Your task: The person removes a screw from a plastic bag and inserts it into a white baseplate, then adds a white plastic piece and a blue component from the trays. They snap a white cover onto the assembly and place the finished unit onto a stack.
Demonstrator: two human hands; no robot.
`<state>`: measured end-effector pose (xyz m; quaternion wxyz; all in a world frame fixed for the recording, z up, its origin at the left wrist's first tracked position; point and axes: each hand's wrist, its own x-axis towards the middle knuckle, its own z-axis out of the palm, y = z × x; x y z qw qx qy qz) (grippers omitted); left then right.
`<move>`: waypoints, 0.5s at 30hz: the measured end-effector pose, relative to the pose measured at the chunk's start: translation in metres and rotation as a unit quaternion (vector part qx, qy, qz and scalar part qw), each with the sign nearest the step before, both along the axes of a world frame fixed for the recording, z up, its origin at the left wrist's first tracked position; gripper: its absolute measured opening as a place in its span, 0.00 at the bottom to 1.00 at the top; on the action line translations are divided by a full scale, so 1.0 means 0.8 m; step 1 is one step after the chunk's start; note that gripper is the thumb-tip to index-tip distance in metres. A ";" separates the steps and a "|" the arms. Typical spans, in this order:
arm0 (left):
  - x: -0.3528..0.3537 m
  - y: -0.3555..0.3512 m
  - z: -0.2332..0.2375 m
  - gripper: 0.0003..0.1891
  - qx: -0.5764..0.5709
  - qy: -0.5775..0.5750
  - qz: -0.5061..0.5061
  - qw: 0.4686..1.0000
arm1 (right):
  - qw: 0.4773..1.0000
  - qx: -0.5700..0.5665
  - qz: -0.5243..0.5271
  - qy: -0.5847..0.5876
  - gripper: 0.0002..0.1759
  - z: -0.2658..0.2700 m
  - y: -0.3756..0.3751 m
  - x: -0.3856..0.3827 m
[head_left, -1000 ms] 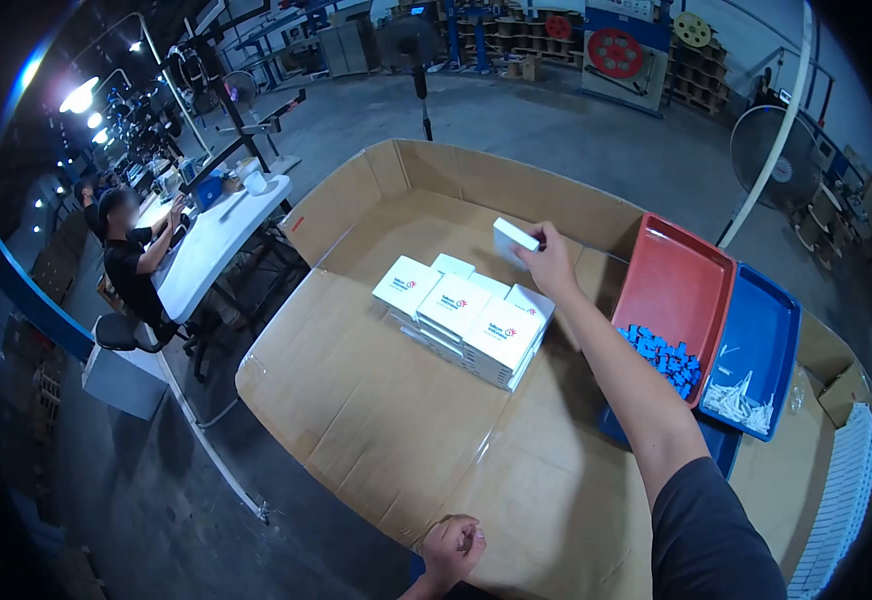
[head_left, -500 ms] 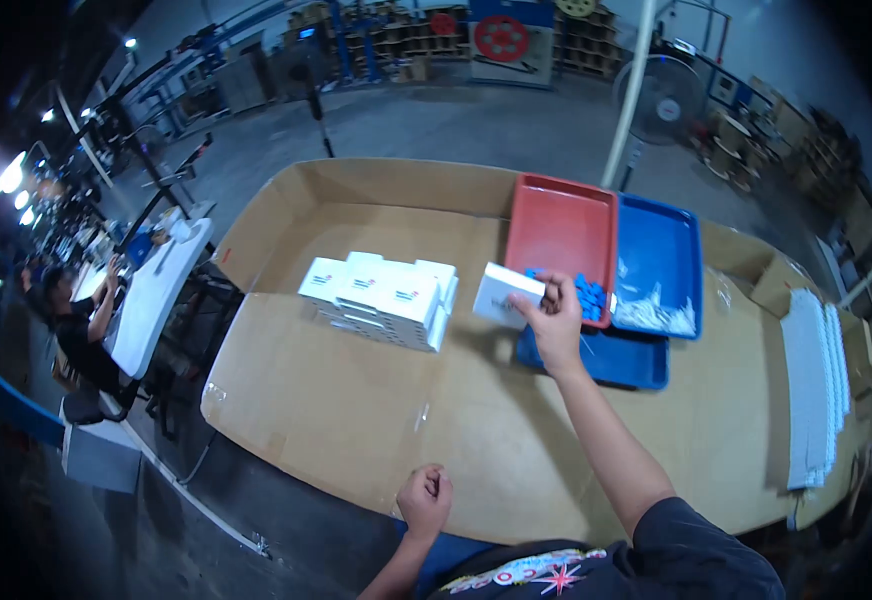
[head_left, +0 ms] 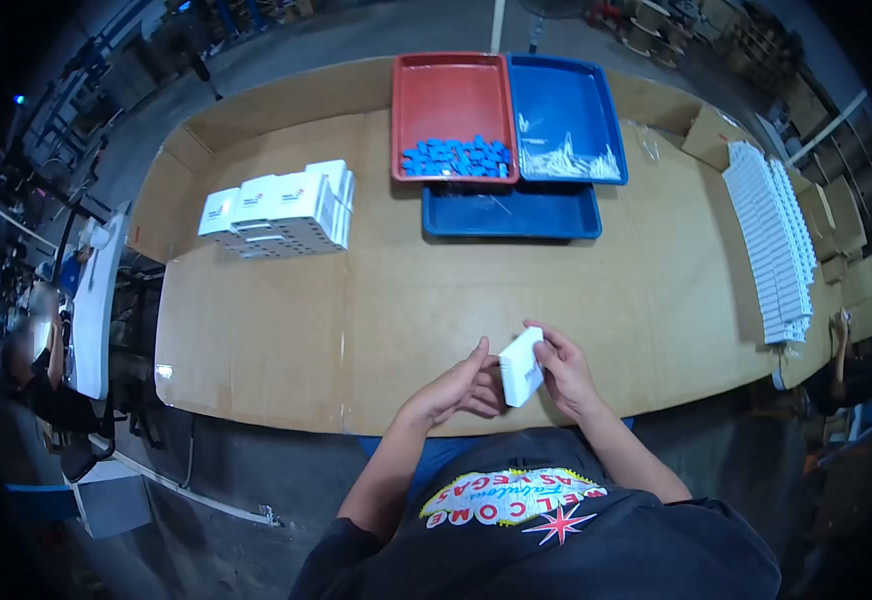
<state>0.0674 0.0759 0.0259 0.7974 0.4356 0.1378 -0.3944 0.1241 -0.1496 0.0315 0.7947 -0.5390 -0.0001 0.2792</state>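
A small flat white box [head_left: 523, 368] with dark print on its face is tilted up over the front edge of the cardboard surface. My right hand [head_left: 569, 375] grips it from the right, thumb on the printed face and fingers at the top edge. My left hand [head_left: 459, 388] is beside the box's left side, thumb raised apart from the fingers, fingertips close to the lower edge. To the left stands a stack of similar white boxes [head_left: 281, 210] with small printed logos on top.
Small blue pieces lie in a red tray [head_left: 453, 90]; white slender pieces lie in a blue tray [head_left: 566, 95]. Another blue tray [head_left: 511, 215] sits in front. Long rows of white boxes [head_left: 771, 245] line the right end. One person [head_left: 51, 365] sits at the left; another person's hand [head_left: 841, 328] shows right.
My right hand has brought the white box from beside the trays back toward my body. My left hand has risen toward the box and its fingers have opened. The view has tipped downward.
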 end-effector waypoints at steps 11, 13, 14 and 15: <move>-0.014 -0.049 0.012 0.32 -0.112 -0.016 0.314 0.943 | 0.849 -0.178 0.130 -0.480 0.39 0.040 0.055 0.021; -0.013 -0.049 0.021 0.32 -0.093 -0.001 0.321 0.942 | 0.820 -0.182 0.143 -0.524 0.40 0.037 0.060 0.015; -0.012 -0.051 0.021 0.32 -0.080 -0.004 0.327 0.942 | 0.820 -0.183 0.147 -0.521 0.40 0.022 0.060 0.015; -0.010 -0.052 0.021 0.32 -0.069 -0.007 0.332 0.941 | 0.823 -0.183 0.148 -0.516 0.40 0.015 0.059 0.017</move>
